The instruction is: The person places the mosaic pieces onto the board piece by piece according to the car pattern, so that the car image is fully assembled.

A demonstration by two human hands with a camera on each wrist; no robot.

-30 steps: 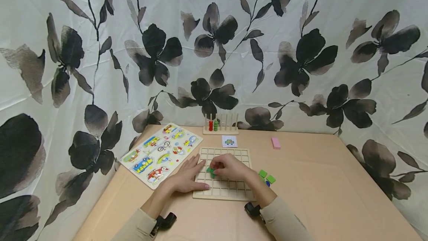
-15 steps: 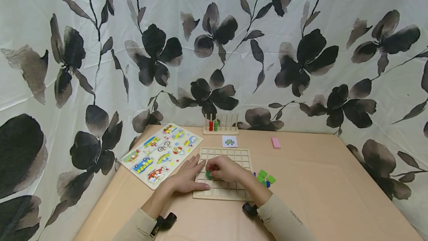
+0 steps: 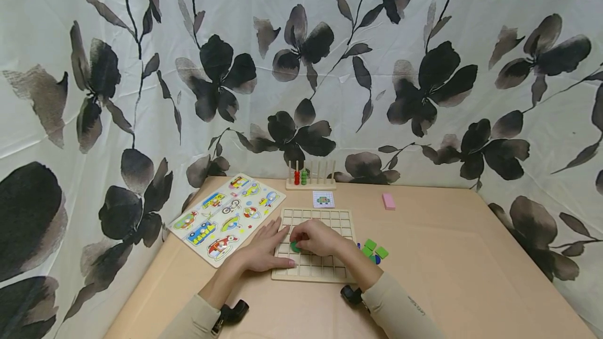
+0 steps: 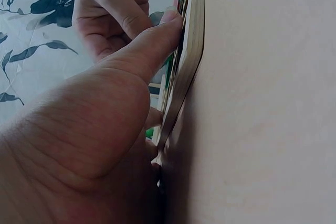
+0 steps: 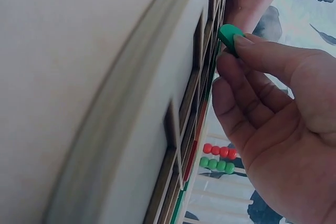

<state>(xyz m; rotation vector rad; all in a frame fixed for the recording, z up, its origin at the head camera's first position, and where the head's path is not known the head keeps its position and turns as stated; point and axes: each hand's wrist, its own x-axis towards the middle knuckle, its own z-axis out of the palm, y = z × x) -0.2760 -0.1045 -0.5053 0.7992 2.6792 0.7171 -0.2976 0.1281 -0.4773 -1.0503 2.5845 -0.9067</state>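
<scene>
Head view: here's the left hand (image 3: 264, 249) spread at the grid's (image 3: 311, 278) 9 o'clock side, thumb over the wood, bracing it, by the look of it. The right hand (image 3: 316, 238) bends over the cells, pinching a green piece (image 3: 294, 247) left of centre. Loose pieces (image 3: 370, 245) wait at 3 o'clock on the surface (image 3: 466, 271), the card (image 3: 323, 199) at 12, the abacus (image 3: 311, 186) beyond it. The step looks like setting this piece in; the next move should call for squaring it to a cell, then letting go. Lettering runs along the right sleeve (image 3: 405, 305), too small to read; no brand can be made out.

Left wrist view: the thumb reaches to the grid's edge at 1 o'clock, other fingers mostly hidden. No writing.

Right wrist view: and there it is, green piece between thumb and fingertip, tilted, right at the grid! Whether it's seated, can't tell. Red beads (image 5: 220, 151) show at its 6 o'clock. No label here either.
</scene>
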